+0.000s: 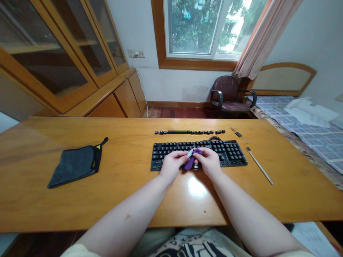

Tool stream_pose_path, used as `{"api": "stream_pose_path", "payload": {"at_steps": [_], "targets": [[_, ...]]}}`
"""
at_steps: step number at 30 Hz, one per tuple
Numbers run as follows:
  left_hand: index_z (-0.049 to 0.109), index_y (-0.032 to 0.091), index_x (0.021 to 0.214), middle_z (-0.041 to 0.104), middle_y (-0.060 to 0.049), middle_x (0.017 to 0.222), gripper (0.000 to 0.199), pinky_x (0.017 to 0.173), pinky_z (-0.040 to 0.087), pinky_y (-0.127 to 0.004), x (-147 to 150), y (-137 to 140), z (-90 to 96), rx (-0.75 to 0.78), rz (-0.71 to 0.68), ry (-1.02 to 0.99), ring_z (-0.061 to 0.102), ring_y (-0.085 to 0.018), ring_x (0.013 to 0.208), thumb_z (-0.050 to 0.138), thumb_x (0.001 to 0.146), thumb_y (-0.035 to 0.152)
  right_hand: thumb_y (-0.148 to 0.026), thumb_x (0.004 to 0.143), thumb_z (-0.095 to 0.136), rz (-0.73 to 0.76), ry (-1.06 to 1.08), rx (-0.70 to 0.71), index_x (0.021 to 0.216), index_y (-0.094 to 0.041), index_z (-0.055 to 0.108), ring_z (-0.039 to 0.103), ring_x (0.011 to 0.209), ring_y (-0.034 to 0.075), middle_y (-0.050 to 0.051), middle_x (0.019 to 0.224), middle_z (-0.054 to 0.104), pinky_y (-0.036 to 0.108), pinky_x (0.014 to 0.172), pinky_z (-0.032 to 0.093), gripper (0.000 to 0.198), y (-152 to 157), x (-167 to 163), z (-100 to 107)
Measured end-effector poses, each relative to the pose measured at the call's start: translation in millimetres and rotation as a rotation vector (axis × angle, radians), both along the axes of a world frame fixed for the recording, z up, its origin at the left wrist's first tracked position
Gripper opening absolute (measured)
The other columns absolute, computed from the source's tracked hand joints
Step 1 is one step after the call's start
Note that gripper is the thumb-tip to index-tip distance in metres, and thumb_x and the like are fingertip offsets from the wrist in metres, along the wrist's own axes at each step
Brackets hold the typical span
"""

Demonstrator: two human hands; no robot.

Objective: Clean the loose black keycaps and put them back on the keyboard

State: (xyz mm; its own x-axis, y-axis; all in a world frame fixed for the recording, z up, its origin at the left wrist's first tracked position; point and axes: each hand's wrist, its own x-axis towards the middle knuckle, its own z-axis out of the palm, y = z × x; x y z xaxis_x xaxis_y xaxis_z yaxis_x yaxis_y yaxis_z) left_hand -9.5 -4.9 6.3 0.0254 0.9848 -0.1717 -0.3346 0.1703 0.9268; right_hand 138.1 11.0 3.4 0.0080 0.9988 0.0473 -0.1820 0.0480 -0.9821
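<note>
Both hands meet over the front of a black keyboard (pixel 233 151) on the wooden desk. In my left hand (pixel 171 164), thumb and fingers pinch a small light-grey piece (pixel 190 153); its exact kind is too small to make out. My right hand (pixel 210 160) is closed on a purple cloth (pixel 189 163), which is bunched up against the grey piece and hangs down between the hands. The keyboard's lower middle keys are hidden behind the fingers. Behind the keyboard lies a row of loose black keycaps (pixel 178 132), one of them a long bar.
A wire keycap puller (pixel 238 134) and a thin brush (pixel 259 166) lie right of the keyboard. The keyboard's coiled cable (pixel 215 139) sits at its back edge. At the left is a folded dark grey cloth (pixel 77 163). Beyond the desk stands an office chair (pixel 227 92).
</note>
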Motion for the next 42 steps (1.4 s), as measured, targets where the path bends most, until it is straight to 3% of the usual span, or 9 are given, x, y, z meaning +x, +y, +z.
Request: {"api": "stream_pose_path", "payload": {"at_steps": [7,12,17,23,28,35,40,42], "targets": [[0.071,0.014,0.085,0.072,-0.007,0.084,0.031,0.079,0.051,-0.032,3,1,-0.1,-0.038,0.0,-0.117,0.066,-0.016,0.074,0.078,0.058,0.028,-0.024,0.055,0.077,0.105,-0.024,-0.012,0.102,-0.02,0.068,0.058,0.053,0.01,0.002,0.084,0.069,0.028,0.055,0.053,0.048,-2,-3,4],[0.071,0.014,0.086,0.072,-0.006,0.084,0.029,0.08,0.05,-0.031,2,0,2.9,-0.032,-0.049,-0.115,0.066,-0.016,0.074,0.076,0.062,0.028,-0.027,0.056,0.077,0.093,-0.048,-0.048,0.098,-0.017,0.069,0.054,0.046,0.01,-0.001,0.062,0.064,0.027,0.05,0.05,0.044,-3,-2,6],[0.069,0.013,0.091,0.071,-0.006,0.08,0.035,0.077,0.051,-0.033,2,0,7.6,0.03,-0.076,-0.067,0.066,-0.017,0.072,0.078,0.059,0.024,-0.03,0.059,0.076,0.061,-0.014,-0.061,0.091,-0.017,0.07,0.053,0.044,0.01,-0.001,0.062,0.064,0.027,0.048,0.049,0.035,-3,-2,7],[0.065,0.013,0.093,0.07,-0.006,0.083,0.038,0.083,0.05,-0.033,4,1,6.8,0.071,0.035,-0.097,0.065,-0.017,0.081,0.077,0.057,0.018,-0.033,0.061,0.074,0.091,-0.01,-0.063,0.091,-0.016,0.07,0.053,0.042,0.011,-0.002,0.051,0.06,0.027,0.048,0.048,0.034,-2,-1,10],[0.063,0.015,0.098,0.069,-0.007,0.091,0.04,0.087,0.047,-0.034,2,5,1.8,0.036,0.054,-0.183,0.064,-0.017,0.087,0.076,0.06,0.021,-0.03,0.059,0.076,0.118,-0.02,-0.043,0.086,-0.018,0.072,0.052,0.041,0.009,0.001,0.061,0.066,0.026,0.044,0.047,0.03,-1,-2,5],[0.065,0.016,0.1,0.069,-0.007,0.094,0.038,0.088,0.046,-0.032,1,5,2.9,-0.025,0.008,-0.233,0.063,-0.017,0.089,0.074,0.064,0.022,-0.027,0.059,0.076,0.151,-0.08,0.023,0.086,-0.021,0.072,0.056,0.049,0.009,0.007,0.097,0.069,0.026,0.045,0.049,0.028,-3,-4,3],[0.059,0.015,0.101,0.069,-0.006,0.092,0.037,0.084,0.047,-0.029,0,5,7.8,-0.02,0.059,-0.305,0.064,-0.013,0.083,0.072,0.067,0.024,-0.033,0.067,0.07,0.235,0.0,0.025,0.104,-0.02,0.063,0.057,0.049,0.01,0.005,0.088,0.069,0.028,0.051,0.051,0.04,-5,-2,5],[0.056,0.016,0.096,0.069,-0.005,0.089,0.034,0.081,0.048,-0.028,-2,5,7.8,-0.013,0.071,-0.323,0.064,-0.013,0.081,0.072,0.067,0.025,-0.033,0.068,0.069,0.252,0.063,0.021,0.103,-0.021,0.058,0.059,0.052,0.011,0.002,0.083,0.066,0.028,0.052,0.052,0.039,-5,-2,5]]}}
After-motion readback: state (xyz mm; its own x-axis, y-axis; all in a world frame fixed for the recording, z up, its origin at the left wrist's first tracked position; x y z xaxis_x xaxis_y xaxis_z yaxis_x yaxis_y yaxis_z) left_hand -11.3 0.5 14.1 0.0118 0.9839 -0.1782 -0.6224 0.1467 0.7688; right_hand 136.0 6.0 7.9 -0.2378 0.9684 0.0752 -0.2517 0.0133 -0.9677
